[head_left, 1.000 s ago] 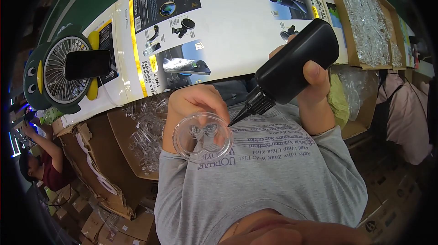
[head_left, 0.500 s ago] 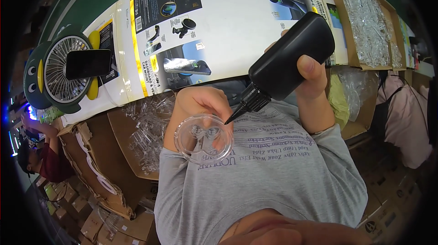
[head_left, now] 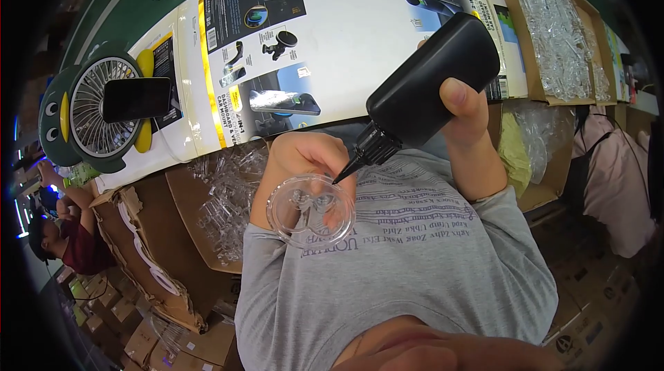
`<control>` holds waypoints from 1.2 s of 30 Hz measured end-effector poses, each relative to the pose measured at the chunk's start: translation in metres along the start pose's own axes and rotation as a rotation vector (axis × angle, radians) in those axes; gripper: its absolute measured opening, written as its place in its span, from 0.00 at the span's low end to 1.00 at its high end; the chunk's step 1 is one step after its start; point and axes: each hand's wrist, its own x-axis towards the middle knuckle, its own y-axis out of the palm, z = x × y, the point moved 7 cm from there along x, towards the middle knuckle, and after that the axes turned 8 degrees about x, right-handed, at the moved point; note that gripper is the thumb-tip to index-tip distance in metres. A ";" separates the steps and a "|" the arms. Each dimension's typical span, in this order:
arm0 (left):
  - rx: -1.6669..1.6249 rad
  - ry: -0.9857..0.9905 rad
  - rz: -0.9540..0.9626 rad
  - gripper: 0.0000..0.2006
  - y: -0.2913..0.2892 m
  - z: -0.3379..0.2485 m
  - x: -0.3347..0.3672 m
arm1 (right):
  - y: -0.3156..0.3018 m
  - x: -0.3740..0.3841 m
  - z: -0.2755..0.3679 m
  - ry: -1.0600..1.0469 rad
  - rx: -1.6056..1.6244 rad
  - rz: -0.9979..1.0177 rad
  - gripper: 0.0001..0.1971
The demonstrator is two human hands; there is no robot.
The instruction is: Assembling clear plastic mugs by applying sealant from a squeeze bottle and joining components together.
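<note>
A clear round plastic piece [head_left: 311,212], with a wide rim and rounded forms inside it, is held in front of the person's chest, just below the counter edge. The left hand [head_left: 308,152] grips it from behind, at twelve o'clock; some fingers show through the plastic. A black plastic squeeze bottle [head_left: 437,80] with a ribbed cap and tapered nozzle lies between one and two o'clock of the piece, tilted so that its tip points down-left to the rim at one o'clock. Whether the tip touches the rim, I cannot tell. The right hand [head_left: 463,109] is wrapped around the bottle, thumb along its near side, the other fingers mostly hidden behind.

At twelve o'clock, a white printed cardboard sheet [head_left: 346,35] covers part of the green counter [head_left: 124,15]. At ten o'clock sits a dark green penguin-shaped fan [head_left: 57,118] with a black rectangular slab [head_left: 136,100] in front of its grille. Small clear plastic parts [head_left: 228,212] fill a carton at nine o'clock. At two o'clock, a shallow brown cardboard box [head_left: 568,101] holds more clear parts.
</note>
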 end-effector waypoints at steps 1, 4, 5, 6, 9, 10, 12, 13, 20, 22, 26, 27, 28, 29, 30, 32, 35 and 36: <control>-0.011 -0.005 0.025 0.26 0.000 0.001 0.000 | -0.001 0.000 -0.001 0.017 -0.007 0.000 0.29; -0.038 0.002 0.138 0.25 -0.001 0.008 -0.001 | 0.001 0.001 -0.003 0.035 -0.006 0.018 0.29; -0.064 0.011 0.240 0.25 0.003 0.008 -0.002 | 0.001 0.001 -0.003 0.031 -0.006 0.024 0.28; -0.063 0.009 0.241 0.25 0.003 0.007 -0.002 | 0.002 0.001 -0.002 0.029 -0.005 0.024 0.28; -0.046 -0.029 0.249 0.26 0.003 0.009 -0.001 | 0.002 0.000 -0.001 0.009 -0.001 0.033 0.28; -0.055 -0.020 0.241 0.26 0.002 0.011 -0.001 | 0.001 0.000 -0.001 0.005 0.009 0.035 0.28; -0.057 -0.014 0.228 0.26 0.004 0.012 -0.003 | 0.003 0.000 0.000 -0.002 0.024 0.043 0.28; -0.049 -0.016 0.218 0.26 0.004 0.012 -0.004 | 0.004 -0.001 0.001 0.006 0.034 0.044 0.28; -0.092 -0.057 0.044 0.25 0.003 0.007 0.006 | 0.003 0.000 -0.002 -0.018 0.060 0.033 0.28; -0.056 -0.037 -0.053 0.25 0.000 0.007 0.004 | 0.001 0.000 -0.002 -0.052 0.067 0.023 0.28; 0.177 0.053 -0.596 0.26 -0.010 -0.003 -0.008 | -0.017 -0.003 0.012 -0.214 0.083 -0.071 0.28; 0.171 0.095 -0.209 0.23 -0.009 -0.009 -0.007 | -0.019 -0.002 0.012 -0.279 0.070 -0.098 0.26; 0.191 0.093 -0.200 0.23 -0.011 -0.008 -0.017 | -0.020 0.001 0.014 -0.297 0.070 -0.084 0.26; 0.207 0.167 -0.202 0.22 -0.011 -0.015 -0.019 | -0.021 0.005 0.021 -0.348 0.043 -0.042 0.22; 0.222 0.241 -0.203 0.21 -0.012 -0.022 -0.021 | -0.021 0.008 0.029 -0.400 0.013 0.001 0.20; 0.151 0.272 -0.186 0.20 -0.016 -0.026 -0.030 | -0.022 0.023 0.040 -0.417 -0.285 -0.076 0.20; 0.149 0.374 -0.214 0.19 -0.019 -0.040 -0.033 | 0.002 0.046 0.072 -0.876 -1.047 0.004 0.19; 0.152 0.370 -0.198 0.19 -0.016 -0.041 -0.033 | -0.001 0.057 0.066 -0.839 -1.153 -0.024 0.23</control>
